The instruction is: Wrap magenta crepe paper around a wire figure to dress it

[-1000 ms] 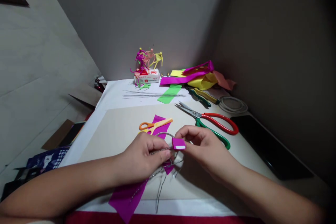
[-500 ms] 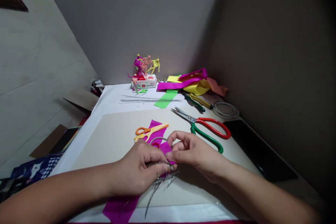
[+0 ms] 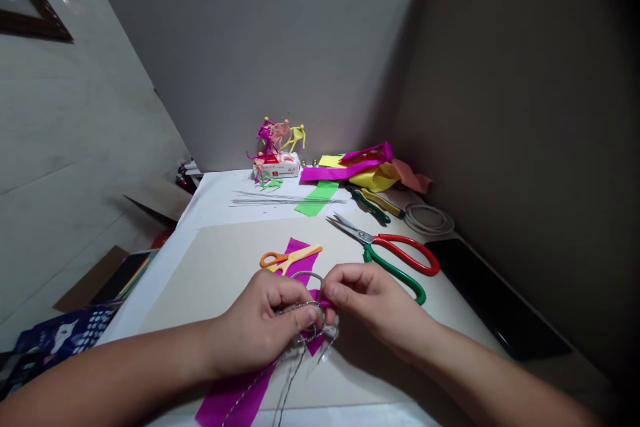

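Note:
My left hand (image 3: 265,320) is closed, thumb against fingers, on a twisted wire frame (image 3: 296,373) whose thin grey ends hang down toward the table edge. My right hand (image 3: 367,297) pinches a narrow magenta paper strip (image 3: 327,303) where it meets the wire, close to my left fingertips. Below both hands a long magenta paper strip (image 3: 235,400) lies slantwise on the grey board. On its far end rest small orange-and-yellow scissors (image 3: 295,258). Behind my right hand lie large scissors (image 3: 373,238) with one red and one green handle, blades apart.
Small paper-wrapped wire figures (image 3: 280,137) stand on and around a white box (image 3: 285,167) at the back. Straight wires (image 3: 265,200), a green strip (image 3: 317,199), coloured paper (image 3: 373,177), pliers (image 3: 375,203), a cable coil (image 3: 429,219) and a black flat device (image 3: 495,297) lie around.
The magenta paper at my right fingertips looked broad and flat before and now shows as a narrow band drawn at the wire. The view has tilted slightly, shifting the scene downward.

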{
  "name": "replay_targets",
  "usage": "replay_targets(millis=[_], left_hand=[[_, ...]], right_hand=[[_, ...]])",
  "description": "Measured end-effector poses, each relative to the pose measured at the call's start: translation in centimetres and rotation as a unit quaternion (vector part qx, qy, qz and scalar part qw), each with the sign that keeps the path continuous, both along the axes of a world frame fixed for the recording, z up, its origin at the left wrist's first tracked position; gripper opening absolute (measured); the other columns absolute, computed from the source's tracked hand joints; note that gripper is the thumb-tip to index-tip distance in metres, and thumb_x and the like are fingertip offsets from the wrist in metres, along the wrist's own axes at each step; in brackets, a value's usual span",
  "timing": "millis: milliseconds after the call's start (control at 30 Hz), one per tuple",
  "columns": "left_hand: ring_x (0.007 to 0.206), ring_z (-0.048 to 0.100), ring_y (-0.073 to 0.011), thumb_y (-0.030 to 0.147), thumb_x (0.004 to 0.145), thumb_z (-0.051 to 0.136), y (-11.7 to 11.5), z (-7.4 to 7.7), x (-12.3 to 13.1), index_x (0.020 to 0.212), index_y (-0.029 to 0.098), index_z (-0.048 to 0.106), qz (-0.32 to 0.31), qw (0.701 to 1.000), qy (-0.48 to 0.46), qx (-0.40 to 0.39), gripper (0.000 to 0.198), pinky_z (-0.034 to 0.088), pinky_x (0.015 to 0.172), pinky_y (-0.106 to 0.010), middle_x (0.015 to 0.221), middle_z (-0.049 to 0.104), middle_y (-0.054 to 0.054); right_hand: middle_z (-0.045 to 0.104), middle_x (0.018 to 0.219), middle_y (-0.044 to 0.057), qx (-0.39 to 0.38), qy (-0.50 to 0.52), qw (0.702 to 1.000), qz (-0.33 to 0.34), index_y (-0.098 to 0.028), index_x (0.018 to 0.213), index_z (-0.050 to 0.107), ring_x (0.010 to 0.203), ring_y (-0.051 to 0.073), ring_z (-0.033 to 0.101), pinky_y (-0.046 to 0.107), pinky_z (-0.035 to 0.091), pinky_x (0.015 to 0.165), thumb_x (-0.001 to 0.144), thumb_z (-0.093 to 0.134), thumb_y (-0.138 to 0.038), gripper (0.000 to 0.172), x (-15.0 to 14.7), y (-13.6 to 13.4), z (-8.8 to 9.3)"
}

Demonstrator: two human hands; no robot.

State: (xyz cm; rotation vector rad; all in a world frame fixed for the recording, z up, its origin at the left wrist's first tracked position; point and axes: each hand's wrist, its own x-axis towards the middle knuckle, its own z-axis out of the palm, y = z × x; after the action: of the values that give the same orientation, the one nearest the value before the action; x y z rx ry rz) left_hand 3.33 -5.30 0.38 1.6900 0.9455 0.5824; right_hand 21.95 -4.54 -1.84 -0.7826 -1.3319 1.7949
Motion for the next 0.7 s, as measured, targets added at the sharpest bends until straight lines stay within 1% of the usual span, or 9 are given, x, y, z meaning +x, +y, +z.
replay_targets(millis=[67,167,200,267,400,467,567,700], left_hand=[[0.064,0.056,-0.0149,0.029,0.083,0.054,0.05,0.13,-0.06,0.075,0.008,0.069,0.012,1.0,-0.004,-0.004,0.027,0.044,0.062,-0.026,0.07,0.068,-0.009],[0.056,0.047,-0.0109,0.03,0.083,0.054,0.14,0.13,-0.21,0.066,0.009,0.064,0.029,1.0,0.002,0.008,0.028,0.037,0.054,-0.023,0.058,0.057,-0.002],[0.055,0.045,-0.0102,0.03,0.084,0.053,0.18,0.08,-0.27,0.065,0.01,0.062,0.03,0.999,0.005,0.012,0.029,0.035,0.053,-0.022,0.056,0.054,0.0],[0.055,0.041,-0.0098,0.031,0.084,0.052,0.28,-0.06,-0.39,0.064,0.01,0.059,0.024,0.999,0.013,0.021,0.03,0.033,0.053,-0.023,0.056,0.049,0.001],[0.052,0.034,-0.0088,0.03,0.085,0.05,0.47,-0.28,-0.56,0.061,0.012,0.054,0.007,0.999,0.027,0.042,0.03,0.027,0.05,-0.023,0.054,0.039,0.004],[0.051,0.032,-0.0082,0.028,0.086,0.049,0.57,-0.32,-0.62,0.06,0.013,0.051,0.0,0.997,0.039,0.065,0.03,0.025,0.049,-0.023,0.053,0.036,0.005],[0.05,0.029,-0.0076,0.027,0.086,0.048,0.67,-0.36,-0.68,0.056,0.014,0.046,-0.002,0.991,0.069,0.114,0.032,0.023,0.048,-0.023,0.052,0.031,0.005],[0.05,0.029,-0.0073,0.025,0.087,0.046,0.64,-0.3,-0.69,0.056,0.015,0.043,-0.011,0.985,0.094,0.144,0.034,0.024,0.048,-0.024,0.052,0.03,0.006]], right_hand=[[0.064,0.063,0.001,-0.003,0.001,1.0,0.003,-0.012,0.071,0.064,0.062,0.01,0.057,0.025,0.046,0.066,0.077,0.069,-0.037,0.026,0.04,-0.03,0.08],[0.064,0.068,-0.001,-0.018,-0.004,1.0,-0.007,-0.014,0.075,0.065,0.065,0.01,0.057,0.023,0.045,0.065,0.065,0.08,-0.029,0.023,0.0,-0.1,0.25],[0.064,0.068,-0.001,-0.019,-0.006,1.0,-0.01,-0.015,0.075,0.065,0.066,0.011,0.057,0.024,0.045,0.065,0.064,0.081,-0.027,0.023,-0.02,-0.12,0.28],[0.062,0.071,-0.001,-0.006,-0.01,1.0,-0.019,-0.016,0.073,0.065,0.069,0.012,0.057,0.025,0.045,0.068,0.066,0.079,-0.027,0.018,-0.05,-0.13,0.25],[0.057,0.085,0.001,0.043,-0.024,0.998,-0.042,-0.017,0.071,0.067,0.083,0.013,0.054,0.026,0.042,0.079,0.07,0.076,-0.027,0.013,0.05,-0.15,0.03],[0.057,0.083,0.001,0.027,-0.017,0.999,-0.023,-0.016,0.072,0.067,0.08,0.013,0.053,0.026,0.041,0.077,0.071,0.075,-0.028,0.015,0.1,-0.19,-0.04],[0.059,0.074,0.0,-0.023,-0.004,1.0,0.006,-0.015,0.075,0.065,0.07,0.012,0.051,0.025,0.04,0.069,0.07,0.076,-0.031,0.021,0.11,-0.26,-0.05],[0.061,0.068,0.0,-0.062,0.003,0.998,0.006,-0.013,0.075,0.066,0.064,0.01,0.05,0.024,0.039,0.065,0.065,0.08,-0.034,0.027,0.03,-0.2,-0.08]])
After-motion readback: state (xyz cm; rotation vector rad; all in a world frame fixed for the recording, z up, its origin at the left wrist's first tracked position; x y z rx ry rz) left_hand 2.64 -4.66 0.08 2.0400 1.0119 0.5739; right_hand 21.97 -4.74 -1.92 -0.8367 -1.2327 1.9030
